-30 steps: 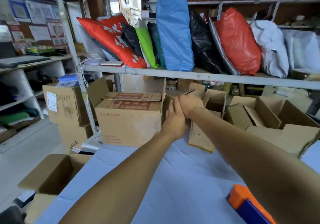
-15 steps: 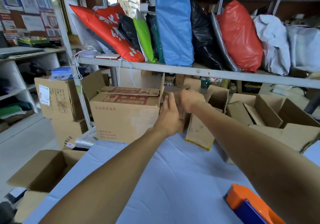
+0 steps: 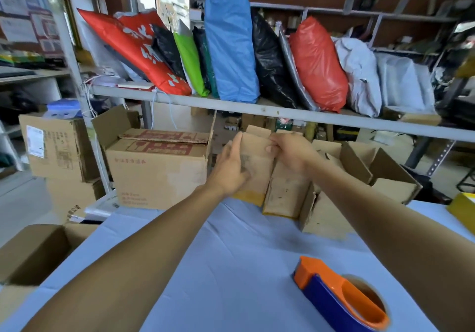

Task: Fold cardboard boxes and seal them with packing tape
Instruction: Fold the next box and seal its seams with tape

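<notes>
Flanking flat box (image 3: 259, 175): printed carton (image 3: 159, 177), open boxes (image 3: 393, 190).

Both arms are bare and stretched forward, converging mid-frame. The left forearm (image 3: 154, 241) runs in from the lower left, the right forearm (image 3: 372, 203) from the lower right. The left hand (image 3: 231, 170) has straight fingers pointing up and lies flat against the left side of a flat brown cardboard box (image 3: 257, 167), thumb raised. The right hand (image 3: 293, 152) is knuckles-up, its fingers (image 3: 272, 148) curled over the same box's upper edge, gripping it. The hands are near each other, not touching.
</notes>
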